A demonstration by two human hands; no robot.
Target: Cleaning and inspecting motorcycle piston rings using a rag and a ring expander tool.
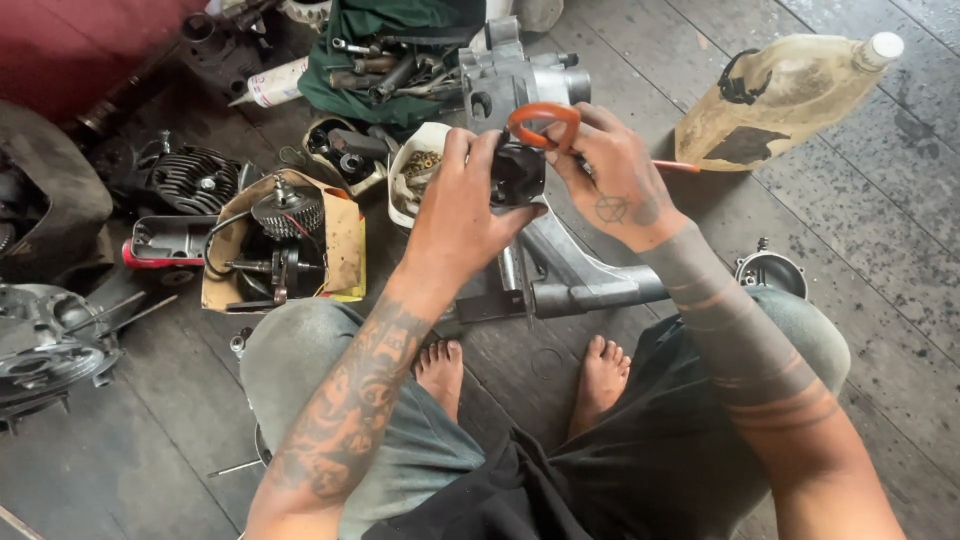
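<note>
nearest: two bent knees in grey-green shorts and two bare feet (520, 375) on a dark plank floor (900, 300); both forearms tattooed.

left hand (462, 215): fingers curled around a small black part (518, 175), gripping it from the left side, raised above the floor in front of the knees.

right hand (610, 175): fingers closed on an orange-handled tool (545, 122), its loop handle arching over the top of the black part; the tool's working end is hidden behind the part. an orange rod tip (677, 166) shows just past the wrist.

below the hands: a grey cast-metal engine casing (570, 280) lying on the floor, running from between the feet up behind the hands to a boxy housing (505, 75).

left of the hands: a white tub (410, 170) holding small brass-coloured pieces; beside it a shallow cardboard tray (345, 240) with a toothed gear and shaft assembly (285, 215). further left, a finned black cylinder (195, 180), a red-edged black case (160, 245), and a grey crankcase half (45, 345) at the frame edge.

right of the knees: a round metal cap (770, 270) on the floor.

farther: a green cloth (370, 50) strewn with wrenches and sockets, a white tube (270, 85) beside it, and at upper right a grimy translucent jug (780, 95) with a white cap, lying on its side.
</note>
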